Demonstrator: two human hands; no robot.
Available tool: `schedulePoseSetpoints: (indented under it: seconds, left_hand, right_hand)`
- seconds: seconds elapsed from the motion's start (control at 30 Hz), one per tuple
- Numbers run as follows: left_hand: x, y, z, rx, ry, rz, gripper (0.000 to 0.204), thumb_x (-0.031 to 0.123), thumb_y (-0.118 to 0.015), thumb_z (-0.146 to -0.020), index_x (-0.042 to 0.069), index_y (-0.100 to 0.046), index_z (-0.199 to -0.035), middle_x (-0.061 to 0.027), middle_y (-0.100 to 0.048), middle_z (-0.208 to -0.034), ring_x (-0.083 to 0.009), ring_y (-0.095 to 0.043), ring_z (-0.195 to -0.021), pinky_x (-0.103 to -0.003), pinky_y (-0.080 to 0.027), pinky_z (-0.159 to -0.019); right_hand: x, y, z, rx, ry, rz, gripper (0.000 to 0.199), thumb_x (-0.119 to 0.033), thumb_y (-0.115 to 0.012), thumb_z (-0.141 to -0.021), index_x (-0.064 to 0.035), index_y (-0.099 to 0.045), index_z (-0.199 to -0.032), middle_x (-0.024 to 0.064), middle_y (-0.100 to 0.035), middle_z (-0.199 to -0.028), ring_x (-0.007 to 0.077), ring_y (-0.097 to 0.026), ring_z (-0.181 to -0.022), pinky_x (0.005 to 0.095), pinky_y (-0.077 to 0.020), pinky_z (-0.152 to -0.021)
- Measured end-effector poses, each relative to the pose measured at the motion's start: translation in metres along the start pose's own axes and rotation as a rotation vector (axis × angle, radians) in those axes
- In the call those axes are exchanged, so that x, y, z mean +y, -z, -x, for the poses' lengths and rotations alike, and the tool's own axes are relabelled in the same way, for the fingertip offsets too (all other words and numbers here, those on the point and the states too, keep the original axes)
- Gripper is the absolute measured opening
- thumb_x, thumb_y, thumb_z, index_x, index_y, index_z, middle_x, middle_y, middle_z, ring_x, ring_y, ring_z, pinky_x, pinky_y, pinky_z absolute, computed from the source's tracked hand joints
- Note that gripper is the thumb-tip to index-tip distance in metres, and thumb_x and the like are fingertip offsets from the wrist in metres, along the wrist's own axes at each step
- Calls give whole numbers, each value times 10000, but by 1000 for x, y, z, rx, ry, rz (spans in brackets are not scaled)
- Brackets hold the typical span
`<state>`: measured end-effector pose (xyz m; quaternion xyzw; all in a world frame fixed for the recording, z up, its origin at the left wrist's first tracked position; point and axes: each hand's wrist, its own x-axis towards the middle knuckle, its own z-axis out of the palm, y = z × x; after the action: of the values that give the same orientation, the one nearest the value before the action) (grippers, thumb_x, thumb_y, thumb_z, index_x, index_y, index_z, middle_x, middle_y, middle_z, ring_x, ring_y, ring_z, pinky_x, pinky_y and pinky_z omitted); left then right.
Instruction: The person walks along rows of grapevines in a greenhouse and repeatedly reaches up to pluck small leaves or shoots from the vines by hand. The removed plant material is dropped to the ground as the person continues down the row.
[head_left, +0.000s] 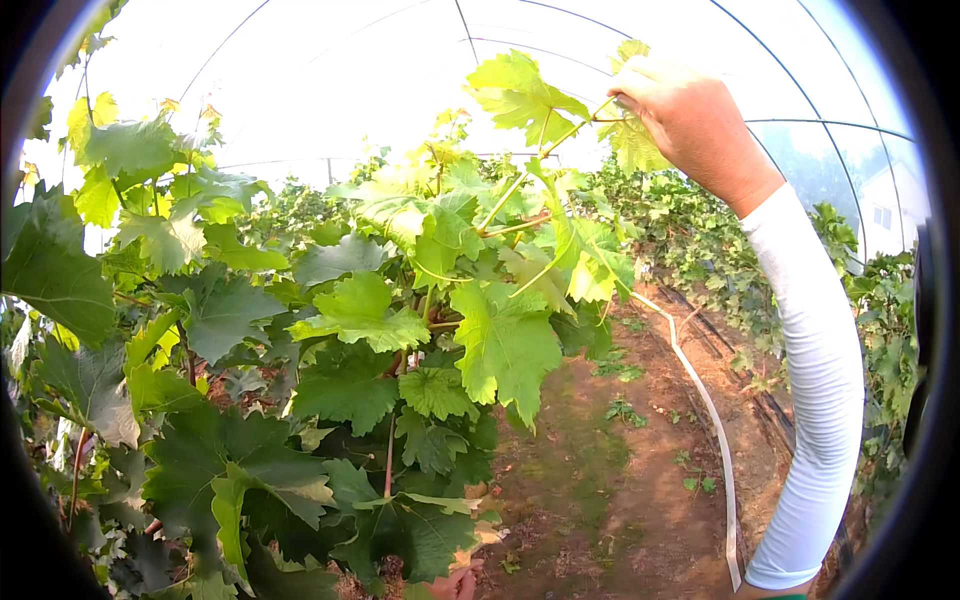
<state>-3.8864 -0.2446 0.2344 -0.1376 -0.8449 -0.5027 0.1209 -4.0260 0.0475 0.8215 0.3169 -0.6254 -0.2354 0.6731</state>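
High above the leaf canopy, at the upper right, the right hand (690, 115) is raised on a white-sleeved arm and has its fingers pinched together around the thin tip of a grapevine shoot (520, 185), which runs down and to the left from the grip into the mass of foliage. Pale, yellow-green young leaves (520, 90) hang just beside the hand, one to its left and another below it. Lower down, a large bright green leaf (505, 345) droops at the middle of the vine, with darker leaves (250, 470) beneath and to the left. At the bottom edge, partly hidden under the foliage, the left hand (458, 584) shows only a few fingertips near the lowest leaves; whether it grips anything cannot be told. To the right of the vine lies a bare dirt path (620, 470), crossed by a flat white hose (712, 420). Overhead arches a translucent greenhouse cover (330, 70) on thin hoops.
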Motion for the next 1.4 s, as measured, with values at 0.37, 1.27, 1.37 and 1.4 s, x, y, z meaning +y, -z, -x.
schedulePoseSetpoints:
  seconds: [0.37,1.27,1.37,1.4]
  left_hand:
    - [-19,-27,-6,-46,-28,-12,441,278,-637,-887,16,-609,-1241,-222,-674,-1055,-361,-658,-942,-468,-501,-848]
    - [26,-105,-16,-322,-254,8,245,50,-523,-963,21,-648,-1172,-144,-703,-995,-251,-683,-858,-347,-539,-797]
    - [44,-131,-22,-432,-148,100,251,77,-510,-981,15,-647,-1182,-143,-700,-993,-241,-679,-844,-348,-537,-785]
    - [50,-141,-25,-460,-99,135,254,84,-507,-985,4,-645,-1182,-145,-697,-984,-237,-678,-821,-347,-540,-763]
  right_hand:
    - [2,-3,10,69,-257,-240,162,-183,-559,-919,-90,-689,-946,89,-666,-787,252,-626,-667,361,-500,-607]
    - [-504,198,589,-937,-2695,-1353,313,-152,-550,-973,-12,-591,-1250,65,-698,-1028,120,-676,-848,254,-549,-714]
    - [-491,235,607,-828,-2881,-1235,274,-185,-529,-998,-31,-601,-1213,47,-698,-1007,104,-671,-832,234,-541,-691]
    - [-489,242,617,-794,-2889,-1187,284,-228,-531,-1007,-35,-608,-1201,49,-700,-1001,105,-666,-814,243,-545,-685]
